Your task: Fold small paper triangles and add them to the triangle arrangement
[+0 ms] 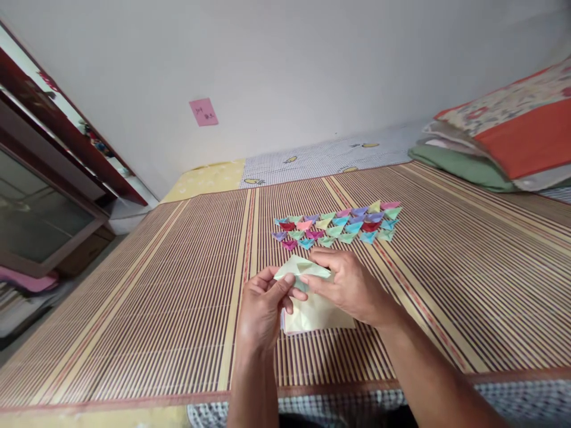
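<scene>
Between both hands is a pale green folded paper [297, 267], its peak pointing away from me. My left hand [263, 303] pinches its left end, thumb on the near face. At the right end my right hand [348, 282] grips it, thumb in front and fingers behind. Below the hands lies a stack of square paper [319, 315], pale yellow on top and partly covered by my fingers. Just beyond, several small folded paper boats [334, 230] in many colours stand in rows on the striped mat.
A striped bamboo mat [187, 297] covers the bed. Folded bedding [526, 131] is piled at the far right. The wall [289, 71] carries a pink note [204, 112]. On the left, beyond the mat's edge, is a glass-panelled cabinet [35, 202].
</scene>
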{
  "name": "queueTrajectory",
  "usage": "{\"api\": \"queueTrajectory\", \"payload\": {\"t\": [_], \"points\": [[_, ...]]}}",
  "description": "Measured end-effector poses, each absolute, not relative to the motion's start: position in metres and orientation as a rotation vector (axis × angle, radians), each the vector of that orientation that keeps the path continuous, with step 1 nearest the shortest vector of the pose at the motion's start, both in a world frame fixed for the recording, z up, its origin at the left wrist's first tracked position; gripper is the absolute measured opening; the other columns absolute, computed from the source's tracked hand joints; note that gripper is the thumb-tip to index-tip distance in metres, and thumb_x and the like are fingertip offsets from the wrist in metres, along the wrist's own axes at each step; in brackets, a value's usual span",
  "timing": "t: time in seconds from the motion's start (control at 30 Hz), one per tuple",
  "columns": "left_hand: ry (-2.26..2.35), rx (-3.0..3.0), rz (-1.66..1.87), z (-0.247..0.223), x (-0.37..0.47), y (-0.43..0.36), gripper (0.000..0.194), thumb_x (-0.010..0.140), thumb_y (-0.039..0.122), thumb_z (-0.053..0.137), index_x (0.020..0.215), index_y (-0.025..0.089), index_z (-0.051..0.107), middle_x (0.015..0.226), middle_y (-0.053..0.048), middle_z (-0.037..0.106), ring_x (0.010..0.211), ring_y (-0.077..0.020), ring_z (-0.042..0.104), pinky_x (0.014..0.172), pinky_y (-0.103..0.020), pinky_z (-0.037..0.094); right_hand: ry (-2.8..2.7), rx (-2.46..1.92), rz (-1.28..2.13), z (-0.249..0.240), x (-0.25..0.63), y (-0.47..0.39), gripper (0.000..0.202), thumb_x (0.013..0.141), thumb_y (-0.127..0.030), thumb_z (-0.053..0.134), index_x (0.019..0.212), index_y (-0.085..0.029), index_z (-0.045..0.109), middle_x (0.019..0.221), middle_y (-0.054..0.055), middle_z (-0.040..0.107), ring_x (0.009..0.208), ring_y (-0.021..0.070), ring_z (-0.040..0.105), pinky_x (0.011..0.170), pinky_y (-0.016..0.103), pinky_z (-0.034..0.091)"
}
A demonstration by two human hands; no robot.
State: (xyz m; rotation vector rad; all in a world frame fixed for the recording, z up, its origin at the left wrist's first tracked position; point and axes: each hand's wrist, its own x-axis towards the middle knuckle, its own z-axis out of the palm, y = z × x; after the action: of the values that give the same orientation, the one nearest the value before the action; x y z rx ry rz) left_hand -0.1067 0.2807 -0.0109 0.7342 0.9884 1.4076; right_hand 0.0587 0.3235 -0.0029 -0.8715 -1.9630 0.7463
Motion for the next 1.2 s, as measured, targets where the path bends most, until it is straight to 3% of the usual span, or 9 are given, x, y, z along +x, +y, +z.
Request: {"api": "queueTrajectory", "payload": {"t": [0.17,0.33,0.53,0.67,0.83,1.0,1.2], "points": [[1.028,0.739,1.415,-0.011,-0.107,0.281,0.042,0.053,0.035,0.1,0.069,0.012,0.07,0.054,-0.002,0.07,0.035,-0.0066,0.056,0.033,-0.012,0.038,-1.892,-0.927,0.721,-0.004,0.058,0.326,0.031,0.085,-0.014,0.072,0.064,-0.019,0.05,0.064,-0.005,0.047,0.062,0.0121,0.045,0.057,0.026,0.032],[0.984,0.637,1.446,-0.011,-0.101,0.282,0.043,0.049,0.031,0.102,0.072,0.01,0.073,0.063,-0.005,0.075,0.052,-0.0147,0.073,0.038,-0.012,0.047,-1.847,-0.897,0.753,-0.003,0.055,0.324,0.029,0.086,-0.013,0.072,0.065,-0.019,0.054,0.065,-0.005,0.048,0.061,0.0114,0.045,0.056,0.025,0.033],[0.926,0.502,1.486,-0.015,-0.096,0.285,0.039,0.05,0.022,0.101,0.077,0.008,0.076,0.071,-0.007,0.079,0.063,-0.0177,0.078,0.058,-0.015,0.061,-1.744,-0.853,0.918,-0.004,0.056,0.326,0.018,0.092,-0.023,0.067,0.075,-0.019,0.064,0.064,-0.005,0.05,0.055,0.0106,0.048,0.051,0.024,0.035],[0.882,0.476,1.532,-0.017,-0.093,0.285,0.036,0.051,0.019,0.101,0.075,0.01,0.076,0.078,-0.009,0.081,0.07,-0.0196,0.08,0.069,-0.021,0.065,-1.73,-0.823,0.966,-0.002,0.058,0.327,0.024,0.098,-0.027,0.059,0.076,-0.018,0.066,0.065,-0.003,0.056,0.057,0.0119,0.055,0.056,0.025,0.041],[0.882,0.542,1.606,-0.019,-0.09,0.286,0.034,0.053,0.022,0.1,0.077,0.013,0.079,0.075,-0.006,0.081,0.068,-0.0144,0.077,0.07,-0.018,0.062,-1.761,-0.852,0.916,-0.001,0.056,0.325,0.031,0.099,-0.029,0.056,0.072,-0.018,0.065,0.071,0.001,0.061,0.067,0.0154,0.059,0.063,0.029,0.044],[0.894,0.565,1.617,-0.021,-0.089,0.287,0.033,0.054,0.024,0.1,0.08,0.015,0.081,0.076,-0.004,0.081,0.066,-0.011,0.074,0.07,-0.018,0.061,-1.702,-0.828,1.023,0.0,0.054,0.322,0.007,0.093,-0.024,0.066,0.094,-0.019,0.07,0.082,0.001,0.071,0.071,0.0161,0.065,0.064,0.027,0.049],[0.919,0.52,1.601,-0.021,-0.09,0.286,0.036,0.05,0.025,0.101,0.078,0.013,0.081,0.074,-0.005,0.08,0.064,-0.0121,0.075,0.068,-0.018,0.061,-1.755,-0.82,0.862,0.001,0.053,0.321,0.008,0.094,-0.019,0.065,0.093,-0.02,0.073,0.079,0.0,0.069,0.064,0.0138,0.06,0.058,0.025,0.047]]}}
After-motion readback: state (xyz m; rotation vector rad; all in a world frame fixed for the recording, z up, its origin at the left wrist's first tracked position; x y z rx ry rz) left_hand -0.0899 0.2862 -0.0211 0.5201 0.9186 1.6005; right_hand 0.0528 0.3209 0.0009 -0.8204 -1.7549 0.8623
